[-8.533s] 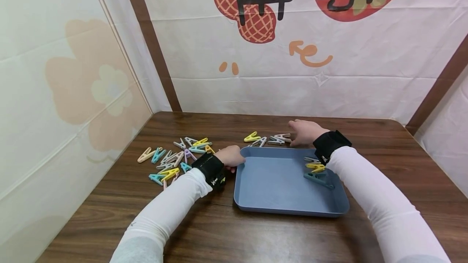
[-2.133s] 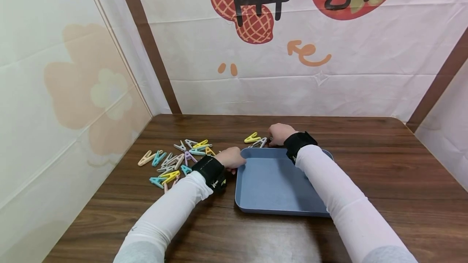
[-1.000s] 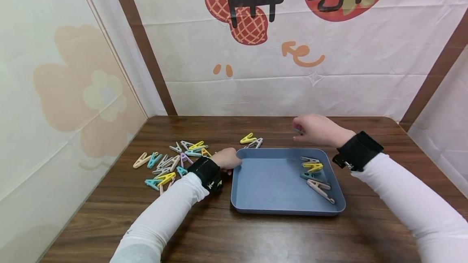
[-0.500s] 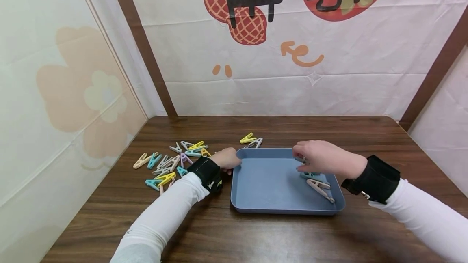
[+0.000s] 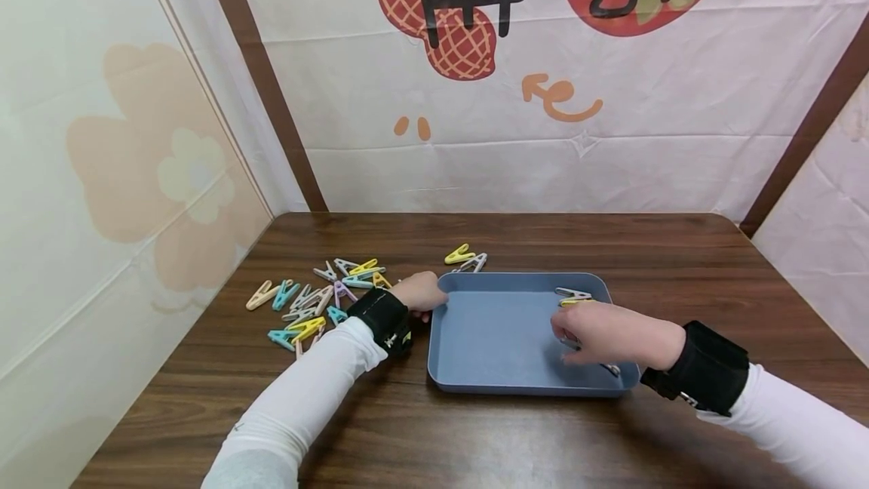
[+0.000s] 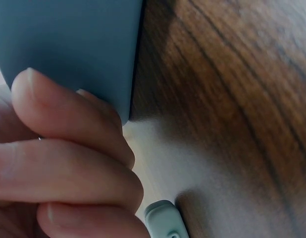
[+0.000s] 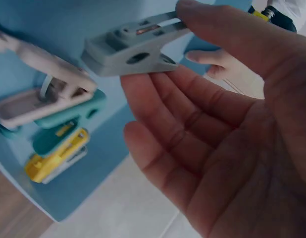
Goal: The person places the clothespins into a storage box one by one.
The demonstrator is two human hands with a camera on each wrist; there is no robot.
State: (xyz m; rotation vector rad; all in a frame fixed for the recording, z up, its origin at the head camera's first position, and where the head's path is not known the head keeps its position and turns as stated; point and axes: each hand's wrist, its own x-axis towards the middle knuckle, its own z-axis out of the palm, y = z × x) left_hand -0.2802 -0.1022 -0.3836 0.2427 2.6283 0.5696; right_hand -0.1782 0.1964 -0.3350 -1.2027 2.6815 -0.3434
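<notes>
Container: one blue tray (image 5: 502, 338), resting on the wood-grain worktop (image 5: 720, 285). Its contents sit along the right-hand side, leaving bare floor to the left. The right wrist view shows a pale pinkish clothes peg (image 7: 24, 106), a teal peg (image 7: 56, 138), a yellow peg (image 7: 56, 157) and a light grey peg (image 7: 69, 165), lying close together in a row. From the head view, most of this row is covered by the person's right hand (image 5: 604, 332).

State of the hands: the right is partly closed, pinching a grey peg (image 7: 133, 47) between thumb and fingertips; this peg is held over the tray, near the pinkish one. The left hand (image 5: 419, 293) is at the tray's far left corner, its fingers curled and gripping the edge (the thumb's exact placement cannot be told).

Outside the container: a loose group of mixed-colour pegs (image 5: 325, 300) lies on the worktop left of the tray, some overlapping. Beyond the tray's far edge lie a yellow clip (image 5: 459, 253) and, just beside it, a whitish clip (image 5: 477, 262). Both forearms wear white sleeves and black wristbands (image 5: 706, 368).
</notes>
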